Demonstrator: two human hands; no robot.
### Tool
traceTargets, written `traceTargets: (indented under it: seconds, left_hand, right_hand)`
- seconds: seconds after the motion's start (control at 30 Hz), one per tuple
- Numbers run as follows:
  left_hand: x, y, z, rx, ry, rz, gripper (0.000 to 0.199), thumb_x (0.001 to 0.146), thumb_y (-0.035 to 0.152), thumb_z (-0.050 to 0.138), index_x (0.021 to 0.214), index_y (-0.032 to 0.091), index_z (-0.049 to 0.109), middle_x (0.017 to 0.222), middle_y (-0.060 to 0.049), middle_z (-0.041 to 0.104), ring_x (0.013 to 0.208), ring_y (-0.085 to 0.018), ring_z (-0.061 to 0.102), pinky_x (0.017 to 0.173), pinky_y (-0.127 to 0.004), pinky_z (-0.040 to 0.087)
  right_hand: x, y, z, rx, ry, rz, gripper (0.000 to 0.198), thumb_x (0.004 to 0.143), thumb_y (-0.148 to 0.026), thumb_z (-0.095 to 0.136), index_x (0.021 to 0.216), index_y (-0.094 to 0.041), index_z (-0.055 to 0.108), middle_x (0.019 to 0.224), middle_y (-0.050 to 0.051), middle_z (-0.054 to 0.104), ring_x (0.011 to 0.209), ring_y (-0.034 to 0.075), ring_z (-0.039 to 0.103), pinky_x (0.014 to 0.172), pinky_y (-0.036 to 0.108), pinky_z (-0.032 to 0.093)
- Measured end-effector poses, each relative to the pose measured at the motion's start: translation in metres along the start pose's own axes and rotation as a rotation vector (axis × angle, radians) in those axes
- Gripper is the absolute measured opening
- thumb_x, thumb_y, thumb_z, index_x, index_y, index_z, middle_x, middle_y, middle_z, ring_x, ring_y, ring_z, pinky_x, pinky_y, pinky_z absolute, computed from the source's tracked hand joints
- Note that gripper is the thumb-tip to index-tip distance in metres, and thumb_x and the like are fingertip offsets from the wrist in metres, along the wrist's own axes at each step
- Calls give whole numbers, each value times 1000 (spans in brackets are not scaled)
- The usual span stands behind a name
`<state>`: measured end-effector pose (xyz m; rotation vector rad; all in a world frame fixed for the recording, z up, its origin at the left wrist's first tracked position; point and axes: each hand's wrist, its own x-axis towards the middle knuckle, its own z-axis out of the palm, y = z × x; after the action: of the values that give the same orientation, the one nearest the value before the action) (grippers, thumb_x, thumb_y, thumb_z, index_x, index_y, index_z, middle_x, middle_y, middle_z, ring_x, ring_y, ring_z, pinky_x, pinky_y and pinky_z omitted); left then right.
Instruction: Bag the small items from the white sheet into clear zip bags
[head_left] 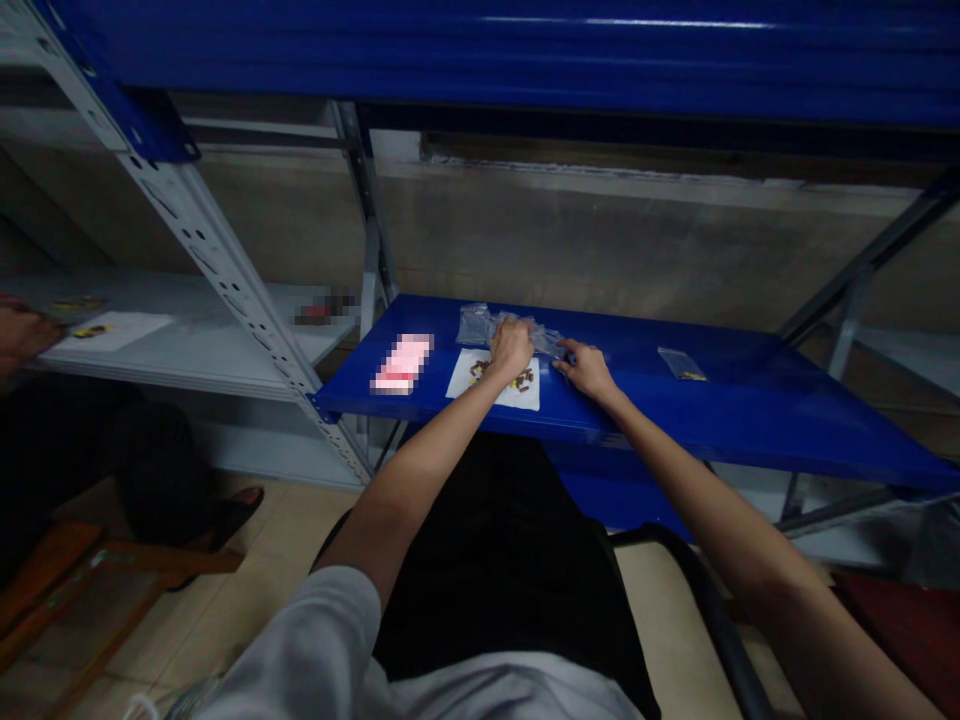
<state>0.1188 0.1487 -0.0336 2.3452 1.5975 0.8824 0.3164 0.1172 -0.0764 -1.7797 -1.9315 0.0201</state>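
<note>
My left hand [512, 347] reaches over the far edge of a white sheet of paper [461, 385], fingers curled down at several clear plastic bags [474, 325]. What its fingertips hold, if anything, is hidden. Small brown and yellow pieces, resembling capsules, [523, 381] lie loose on the paper, partly under that hand. To the right, my right hand [589, 372] has thumb and forefinger apart, the forefinger at the right end of the bags.
Another clear bag [681, 365] with yellow pieces inside lies right on the blue shelf [765, 400]. A blurred-out pink item [403, 364] is left of the paper. A grey upright post [217, 270] stands left; beyond it is another person's hand [26, 335]. A blue beam [525, 60] hangs overhead.
</note>
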Motion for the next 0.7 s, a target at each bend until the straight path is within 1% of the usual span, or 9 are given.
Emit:
traceTargets:
  seconds: [0.07,0.13,0.3,0.47,0.7]
  left_hand:
    - [6,-11,-6,0,3,-25,35,96,13,56,126,21,71,134,-14,64,126,-28,59,110,-37,48]
    - [12,-20,-9,19,-28,-46,35,94,14,60,127,22,69,136,-14,63,129,-29,58,111,-39,47]
    - [21,-35,-12,53,-100,-65,39,91,15,64,129,24,67,137,-15,61,131,-31,57,110,-40,47]
    - [25,-39,-12,78,-114,-68,40,92,13,58,130,26,67,139,-13,58,134,-29,55,109,-38,49]
    - [25,-32,-11,121,-146,-99,37,96,16,54,130,26,65,141,-14,56,134,-28,53,107,-39,51]
  right_hand:
    - [4,-4,5,-26,-5,12,44,95,-30,69,137,-20,68,114,13,74,105,27,68,97,37,51]
    - [8,-7,10,-30,4,27,40,96,-27,66,135,-21,70,114,13,72,105,27,68,97,36,51]
    - [17,-13,17,-7,67,27,37,93,-22,62,128,-20,73,115,14,69,103,27,65,99,39,53]
    - [27,-20,19,27,90,-31,41,89,-16,58,127,-16,73,117,17,65,102,29,65,102,45,53]
    - [37,-28,20,61,63,-53,43,89,-12,50,125,-11,74,124,21,63,111,31,65,108,47,50]
